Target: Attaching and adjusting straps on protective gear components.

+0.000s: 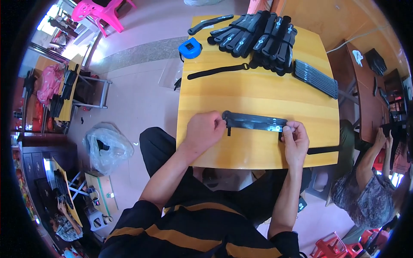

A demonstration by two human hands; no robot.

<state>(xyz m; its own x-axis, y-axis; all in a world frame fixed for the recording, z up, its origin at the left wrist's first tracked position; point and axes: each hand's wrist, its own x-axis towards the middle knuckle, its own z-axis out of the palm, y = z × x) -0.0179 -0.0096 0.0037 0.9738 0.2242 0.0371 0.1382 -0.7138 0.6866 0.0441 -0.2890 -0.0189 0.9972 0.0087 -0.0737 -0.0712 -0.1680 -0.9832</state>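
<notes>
A flat black strap piece [254, 121] lies across the near part of a yellow wooden table [258, 90]. My left hand [204, 129] pinches its left end, and my right hand [296, 137] pinches its right end, where a small pale label shows. Both hands rest on the table top with the piece stretched between them. A narrow black strap [322, 150] trails off the table's right edge just beyond my right hand.
A big pile of black strap pieces [258, 36] fills the far side, with a neat stack [316, 78] at right. A blue tape measure [190, 47] and a loose black strap [217, 71] lie at far left. Another person [365, 185] sits at right.
</notes>
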